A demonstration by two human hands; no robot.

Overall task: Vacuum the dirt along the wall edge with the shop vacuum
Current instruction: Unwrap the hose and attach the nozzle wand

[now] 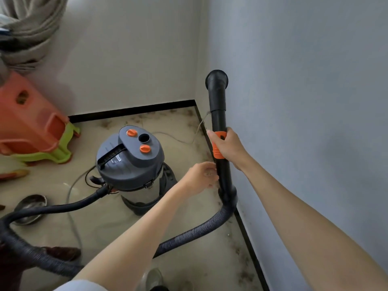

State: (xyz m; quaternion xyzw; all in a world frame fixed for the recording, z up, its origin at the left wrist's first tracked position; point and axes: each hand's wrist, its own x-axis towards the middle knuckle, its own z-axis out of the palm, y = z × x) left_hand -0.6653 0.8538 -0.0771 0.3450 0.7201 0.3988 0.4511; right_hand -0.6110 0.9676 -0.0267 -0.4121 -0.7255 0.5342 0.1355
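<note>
A grey shop vacuum [134,164] with orange knobs and a steel drum stands on the beige floor. Its ribbed black hose [195,232] curves from the drum, across the floor and up to a black wand [218,101]. The wand is held upright, its round nozzle [216,79] pointing up beside the right wall. My right hand [227,147] grips the wand at its orange collar. My left hand [202,175] is at the lower wand, fingers curled against it just above the hose cuff. Dark dirt specks [241,259] lie along the black baseboard [249,244].
Stacked orange and green plastic stools [35,131] lie tipped at left. A steel bowl [31,206] sits on the floor near the hose. A thin cord [72,206] trails across the floor. Bundled fabric [29,28] hangs at top left. My shoe [154,278] is at the bottom.
</note>
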